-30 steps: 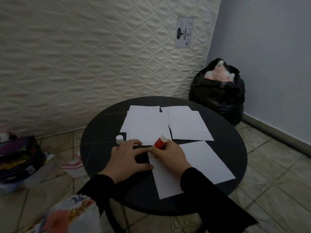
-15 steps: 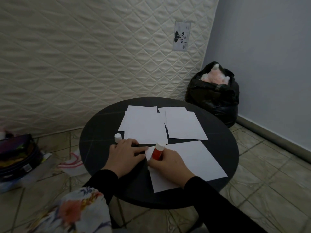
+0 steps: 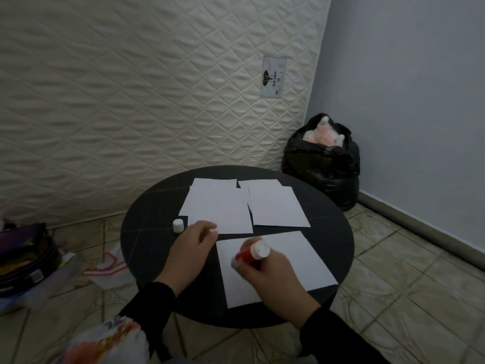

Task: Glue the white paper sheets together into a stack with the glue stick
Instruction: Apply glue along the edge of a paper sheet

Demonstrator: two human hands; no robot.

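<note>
a quilted cream mattress (image 3: pixel 131 101) leans behind my round black counter (image 3: pixel 147 232), a black bag (image 3: pixel 325 166) with something pink sits in the corner, and a pencil case (image 3: pixel 23 256) lies on the tiled floor (image 3: pixel 393 271).

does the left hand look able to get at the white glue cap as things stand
Probably yes: the left hand holds nothing and lies on the table just beside the white cap, with only bare tabletop between them.
</note>
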